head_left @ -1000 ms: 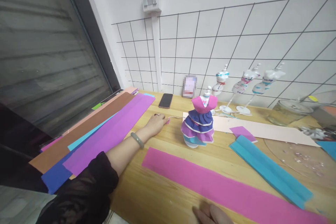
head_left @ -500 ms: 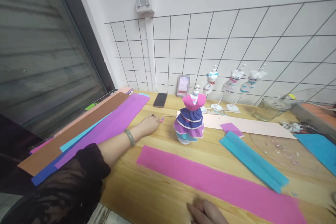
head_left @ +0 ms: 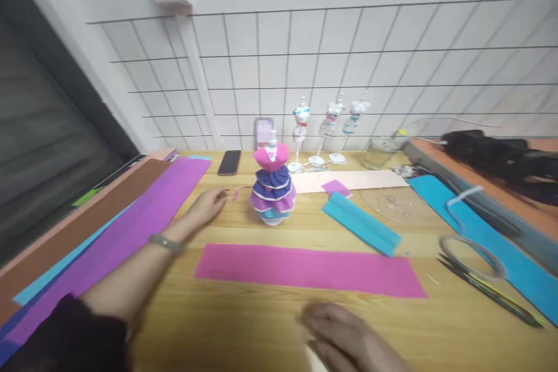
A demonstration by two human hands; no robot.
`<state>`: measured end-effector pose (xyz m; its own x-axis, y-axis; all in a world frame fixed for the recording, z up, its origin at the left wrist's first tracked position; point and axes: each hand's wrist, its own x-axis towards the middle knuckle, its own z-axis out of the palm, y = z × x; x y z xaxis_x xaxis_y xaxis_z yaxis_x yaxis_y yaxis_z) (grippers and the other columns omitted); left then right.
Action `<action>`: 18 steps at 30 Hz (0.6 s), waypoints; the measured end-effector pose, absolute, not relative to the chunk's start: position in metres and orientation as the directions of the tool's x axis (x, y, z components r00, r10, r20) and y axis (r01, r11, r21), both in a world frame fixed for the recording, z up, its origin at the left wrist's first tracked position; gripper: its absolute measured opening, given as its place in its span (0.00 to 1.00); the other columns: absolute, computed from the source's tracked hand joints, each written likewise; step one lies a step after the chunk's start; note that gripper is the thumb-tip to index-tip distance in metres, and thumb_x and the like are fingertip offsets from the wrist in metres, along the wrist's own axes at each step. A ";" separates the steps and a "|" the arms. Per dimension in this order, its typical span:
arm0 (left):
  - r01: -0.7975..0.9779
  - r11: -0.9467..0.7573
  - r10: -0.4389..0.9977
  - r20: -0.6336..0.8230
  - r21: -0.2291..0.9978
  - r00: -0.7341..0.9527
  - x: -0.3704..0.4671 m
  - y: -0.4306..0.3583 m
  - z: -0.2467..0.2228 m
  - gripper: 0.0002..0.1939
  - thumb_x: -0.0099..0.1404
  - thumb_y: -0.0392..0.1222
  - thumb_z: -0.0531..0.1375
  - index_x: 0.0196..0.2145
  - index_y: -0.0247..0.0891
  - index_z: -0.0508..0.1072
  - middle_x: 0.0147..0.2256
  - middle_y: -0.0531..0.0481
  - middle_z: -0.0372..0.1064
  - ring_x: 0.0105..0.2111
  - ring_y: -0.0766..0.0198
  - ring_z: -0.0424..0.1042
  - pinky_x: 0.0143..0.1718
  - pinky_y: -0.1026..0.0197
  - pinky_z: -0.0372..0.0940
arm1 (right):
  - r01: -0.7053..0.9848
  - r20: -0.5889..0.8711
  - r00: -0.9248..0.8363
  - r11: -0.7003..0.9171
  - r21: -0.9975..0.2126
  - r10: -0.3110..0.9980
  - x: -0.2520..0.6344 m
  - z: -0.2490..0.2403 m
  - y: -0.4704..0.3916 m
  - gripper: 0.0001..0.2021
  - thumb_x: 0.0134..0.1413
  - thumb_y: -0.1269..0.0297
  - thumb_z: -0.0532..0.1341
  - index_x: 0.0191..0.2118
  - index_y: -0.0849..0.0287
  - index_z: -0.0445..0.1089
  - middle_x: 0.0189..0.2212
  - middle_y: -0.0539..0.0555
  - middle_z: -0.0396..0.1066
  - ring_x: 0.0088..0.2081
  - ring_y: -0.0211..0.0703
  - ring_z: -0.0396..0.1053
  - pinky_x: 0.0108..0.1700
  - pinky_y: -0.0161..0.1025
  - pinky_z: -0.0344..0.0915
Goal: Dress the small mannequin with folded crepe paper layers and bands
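Note:
My left hand (head_left: 213, 204) reaches over the table beside a small pink piece (head_left: 236, 194), left of a mini dress form (head_left: 272, 186) in a tiered pink, blue and purple paper dress. Its fingers are blurred, so I cannot tell whether they hold anything. My right hand (head_left: 344, 334), also smeared, is at the bottom centre with its fingers bent; a pale object (head_left: 317, 359) shows beneath it, too hidden to name. Between the hands and the dress form, a long pink paper strip (head_left: 309, 270) lies flat.
Paper strips (head_left: 143, 221) are layered at the left, near a phone (head_left: 229, 163). Behind stand several dress forms (head_left: 300, 125) and a glass jar (head_left: 379, 153). Folded blue paper (head_left: 361, 224), scissors (head_left: 492, 292) and a ring-shaped roll (head_left: 473, 256) lie rightward.
The view has swung right, bringing the scissors and ring-shaped roll into sight. My left hand has drawn slightly away from the small pink piece. More of my right hand shows, with the pale object beneath it.

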<state>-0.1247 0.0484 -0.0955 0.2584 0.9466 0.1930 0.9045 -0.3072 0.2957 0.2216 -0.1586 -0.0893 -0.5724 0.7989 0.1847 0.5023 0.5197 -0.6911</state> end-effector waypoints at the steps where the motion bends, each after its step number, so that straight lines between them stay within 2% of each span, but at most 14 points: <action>1: 0.902 -0.284 0.954 0.189 0.326 0.232 -0.129 0.046 -0.094 0.22 0.66 0.47 0.47 0.51 0.35 0.68 0.45 0.42 0.73 0.43 0.58 0.72 0.44 0.58 0.65 | 0.554 0.147 -0.538 0.480 -0.681 0.830 0.234 -0.084 -0.157 0.14 0.60 0.65 0.55 0.51 0.50 0.70 0.45 0.55 0.73 0.48 0.43 0.71 0.49 0.35 0.68; 3: 0.897 -0.234 0.969 0.169 0.376 0.182 -0.138 0.036 -0.093 0.22 0.65 0.51 0.48 0.45 0.34 0.71 0.42 0.42 0.74 0.39 0.56 0.73 0.40 0.59 0.66 | 0.629 0.162 -0.425 0.419 -0.655 0.891 0.266 -0.078 -0.152 0.14 0.62 0.64 0.53 0.50 0.52 0.71 0.44 0.56 0.74 0.45 0.45 0.72 0.47 0.39 0.70; 5: 0.875 -0.116 0.993 0.089 0.471 0.084 -0.144 0.020 -0.094 0.20 0.61 0.56 0.52 0.36 0.38 0.74 0.36 0.48 0.76 0.36 0.57 0.73 0.36 0.61 0.65 | 0.737 0.155 -0.252 0.293 -0.609 0.955 0.301 -0.080 -0.145 0.15 0.62 0.61 0.52 0.49 0.53 0.71 0.44 0.57 0.74 0.45 0.47 0.72 0.46 0.42 0.71; 8: 0.872 -0.080 0.996 0.012 0.483 0.085 -0.144 -0.008 -0.094 0.20 0.60 0.59 0.53 0.29 0.40 0.73 0.28 0.52 0.74 0.30 0.58 0.71 0.31 0.63 0.63 | 0.858 0.191 0.008 0.091 -0.505 0.981 0.349 -0.090 -0.132 0.15 0.61 0.59 0.52 0.46 0.55 0.72 0.45 0.58 0.74 0.45 0.50 0.72 0.43 0.43 0.71; 10: 0.877 -0.086 0.993 -0.030 0.472 0.113 -0.140 -0.023 -0.095 0.21 0.61 0.60 0.53 0.27 0.40 0.72 0.27 0.52 0.73 0.30 0.59 0.70 0.30 0.63 0.62 | 0.895 0.186 0.046 0.042 -0.445 0.981 0.370 -0.098 -0.122 0.15 0.60 0.58 0.52 0.45 0.57 0.72 0.43 0.59 0.74 0.42 0.51 0.73 0.41 0.44 0.71; 14: 0.858 -0.194 0.973 -0.019 0.476 0.231 -0.128 -0.037 -0.097 0.19 0.59 0.59 0.56 0.36 0.42 0.74 0.37 0.50 0.73 0.38 0.56 0.71 0.39 0.60 0.63 | 0.906 0.196 0.024 0.062 -0.419 0.980 0.382 -0.108 -0.104 0.18 0.60 0.60 0.51 0.49 0.61 0.70 0.40 0.61 0.74 0.40 0.50 0.73 0.40 0.43 0.69; 18: 0.851 -0.268 0.951 -0.017 0.451 0.309 -0.124 -0.037 -0.101 0.17 0.60 0.57 0.56 0.30 0.41 0.73 0.33 0.49 0.71 0.36 0.57 0.70 0.38 0.60 0.63 | 0.919 0.189 -0.046 0.115 -0.376 0.981 0.381 -0.111 -0.094 0.19 0.60 0.64 0.49 0.54 0.62 0.66 0.38 0.59 0.74 0.38 0.48 0.72 0.40 0.41 0.67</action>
<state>-0.1240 -0.0368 -0.1010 0.3090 0.9509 -0.0174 0.8513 -0.2684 0.4509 0.3807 -0.0939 -0.1113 -0.0458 0.9809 0.1893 0.9194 0.1155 -0.3759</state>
